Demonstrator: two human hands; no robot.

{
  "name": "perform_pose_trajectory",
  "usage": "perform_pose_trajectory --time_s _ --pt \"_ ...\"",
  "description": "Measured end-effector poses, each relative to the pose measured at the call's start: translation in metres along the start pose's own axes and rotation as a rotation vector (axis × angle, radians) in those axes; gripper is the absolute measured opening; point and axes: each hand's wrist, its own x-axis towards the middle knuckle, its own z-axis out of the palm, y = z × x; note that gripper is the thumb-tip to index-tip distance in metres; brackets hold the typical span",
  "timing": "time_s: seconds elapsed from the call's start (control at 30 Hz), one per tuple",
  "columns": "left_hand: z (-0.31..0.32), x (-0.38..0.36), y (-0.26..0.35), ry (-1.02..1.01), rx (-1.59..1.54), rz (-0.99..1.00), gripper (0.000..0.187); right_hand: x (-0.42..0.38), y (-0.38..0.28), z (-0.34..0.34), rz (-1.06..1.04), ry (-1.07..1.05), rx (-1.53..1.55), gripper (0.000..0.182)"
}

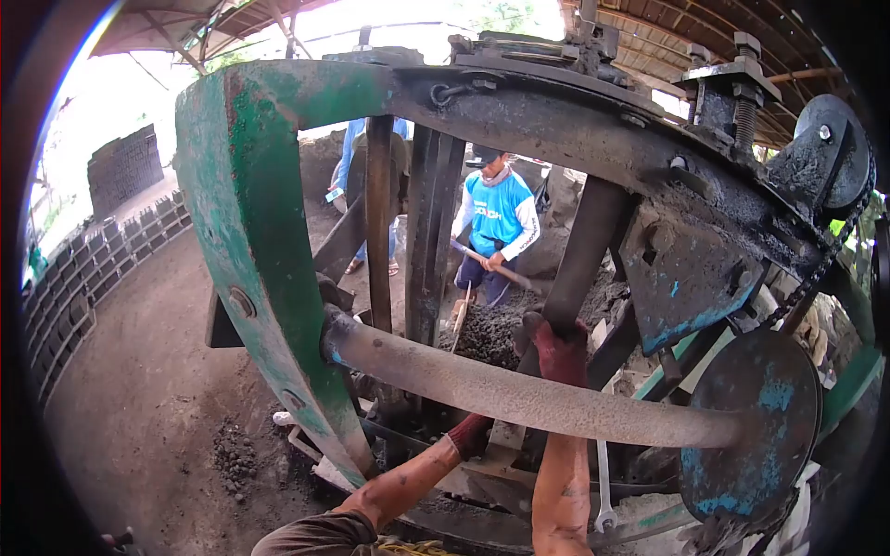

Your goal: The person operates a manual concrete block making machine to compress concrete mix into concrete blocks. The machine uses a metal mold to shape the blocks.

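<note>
A big green and black press machine (pixel 246 222) fills the view. My right hand (pixel 559 347), in a red glove, is closed around a dark slanted upright bar (pixel 584 250) of the machine, just behind a thick horizontal pipe (pixel 519 394). My left hand (pixel 469 434), also in a red glove, reaches under that pipe into the machine's lower part. Its fingers are hidden behind the pipe and dark metal. A heap of dark grey mix (pixel 489 334) lies just beyond my hands.
A person in a blue shirt (pixel 499 218) works a shovel in the mix; another person (pixel 357 139) stands behind. Rows of grey bricks (pixel 88 273) line the left floor. A round disc (pixel 751 426) and chain (pixel 816 269) sit right. A spanner (pixel 603 491) hangs below.
</note>
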Motion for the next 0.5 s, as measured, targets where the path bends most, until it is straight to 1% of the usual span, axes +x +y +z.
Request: perform_pose_trajectory --time_s 0.03,0.07,0.1,0.17,0.23,0.27,0.33,0.47,0.5 --pt "-0.002 -0.001 -0.006 0.008 0.015 0.02 0.047 0.0 0.002 -0.005 -0.048 -0.051 -0.194 0.004" --pt "-0.003 0.001 -0.009 0.015 0.029 0.043 0.047 0.002 0.013 -0.006 -0.049 -0.056 -0.197 0.004" --pt "-0.007 0.0 -0.012 0.026 0.037 0.061 0.046 0.001 0.029 -0.008 -0.032 -0.03 -0.139 0.004" --pt "-0.005 0.004 -0.019 0.056 0.063 0.099 0.045 0.002 0.025 -0.002 -0.011 -0.009 -0.074 0.005" --pt "-0.007 0.004 -0.022 0.094 0.096 0.132 0.044 -0.003 0.011 0.005 -0.03 0.093 -0.036 0.006" --pt "-0.01 -0.001 -0.024 0.113 0.111 0.147 0.044 -0.004 0.01 0.007 -0.019 0.087 -0.031 0.006" --pt "-0.01 0.003 -0.025 0.15 0.138 0.179 0.043 -0.004 0.011 0.009 0.071 0.096 0.165 0.006" --pt "-0.008 0.009 -0.025 0.199 0.202 0.246 0.041 -0.001 0.013 0.005 0.039 0.044 0.129 0.006" --pt "-0.012 0.007 -0.027 0.202 0.221 0.261 0.04 0.0 0.017 0.003 0.019 0.018 0.106 0.01"
